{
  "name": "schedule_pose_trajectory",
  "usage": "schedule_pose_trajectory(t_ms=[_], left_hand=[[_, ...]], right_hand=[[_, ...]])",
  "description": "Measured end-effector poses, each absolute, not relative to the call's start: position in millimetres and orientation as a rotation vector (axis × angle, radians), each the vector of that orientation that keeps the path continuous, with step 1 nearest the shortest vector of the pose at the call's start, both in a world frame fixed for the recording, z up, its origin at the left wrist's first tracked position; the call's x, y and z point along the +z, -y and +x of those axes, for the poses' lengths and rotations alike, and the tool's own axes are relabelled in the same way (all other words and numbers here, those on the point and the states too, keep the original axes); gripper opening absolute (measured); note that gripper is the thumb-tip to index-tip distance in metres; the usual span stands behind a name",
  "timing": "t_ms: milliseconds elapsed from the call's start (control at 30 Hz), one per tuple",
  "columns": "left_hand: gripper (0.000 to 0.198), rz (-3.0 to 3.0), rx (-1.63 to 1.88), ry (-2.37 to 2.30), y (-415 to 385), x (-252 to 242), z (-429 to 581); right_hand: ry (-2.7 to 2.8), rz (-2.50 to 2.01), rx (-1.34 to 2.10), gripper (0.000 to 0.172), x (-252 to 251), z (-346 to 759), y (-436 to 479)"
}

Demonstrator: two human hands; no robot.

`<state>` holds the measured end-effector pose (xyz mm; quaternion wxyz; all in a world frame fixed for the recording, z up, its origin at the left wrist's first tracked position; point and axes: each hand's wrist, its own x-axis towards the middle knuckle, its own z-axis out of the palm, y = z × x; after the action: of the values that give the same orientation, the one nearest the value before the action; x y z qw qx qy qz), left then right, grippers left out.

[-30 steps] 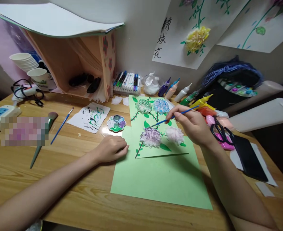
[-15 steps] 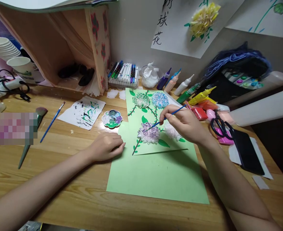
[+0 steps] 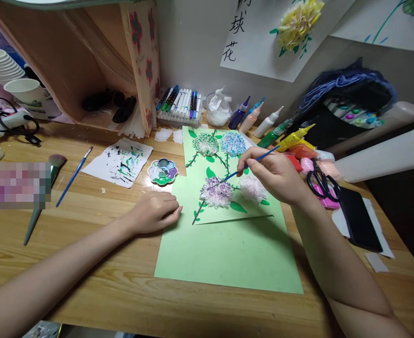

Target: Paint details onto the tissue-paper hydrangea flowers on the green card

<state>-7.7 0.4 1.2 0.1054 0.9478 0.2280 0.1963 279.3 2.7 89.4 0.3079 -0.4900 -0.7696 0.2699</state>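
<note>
My right hand (image 3: 272, 173) pinches a thin blue paintbrush (image 3: 251, 163). Its tip meets the upper right part of a purple-tinted, fluffy paper flower (image 3: 216, 192). That flower is on a green sheet (image 3: 228, 253), along with a green-speckled flower (image 3: 206, 144), a blue-speckled flower (image 3: 233, 143) and a pale pink one (image 3: 253, 188), among painted stems and leaves. Curled into a loose fist, my left hand (image 3: 156, 212) rests on the table by the sheet's left edge, with nothing seen in it. A flower-shaped paint palette (image 3: 162, 172) lies just beyond it.
A paint-smeared tissue (image 3: 119, 162), a second blue brush (image 3: 73, 177) and a large makeup-type brush (image 3: 39, 206) lie left. Markers (image 3: 180, 103), a tub (image 3: 218, 110) and paint bottles (image 3: 247, 117) line the back. Scissors (image 3: 322, 180) and a phone (image 3: 360, 218) are right.
My right hand has moved slightly right, and the brush tip has shifted up and right on the purple flower. More of the pink flower shows. My left hand stays put.
</note>
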Motion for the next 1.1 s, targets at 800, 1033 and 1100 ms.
schedule_pose_trajectory(t_ms=[800,1033,1100], left_hand=[[0.035,2.777,0.568,-0.659,-0.8,0.6,-7.8],[0.035,2.781,0.542,-0.67,-1.0,-0.4,-8.2],[0.035,2.785,0.542,-0.67,-1.2,-0.4,-8.3]], right_hand=[[2.143,-1.314,0.716,0.022,88.2,272.0,-0.4],[2.127,-1.29,0.709,0.022,90.2,273.4,0.0],[2.15,-1.287,0.712,0.021,89.8,271.3,-0.1]])
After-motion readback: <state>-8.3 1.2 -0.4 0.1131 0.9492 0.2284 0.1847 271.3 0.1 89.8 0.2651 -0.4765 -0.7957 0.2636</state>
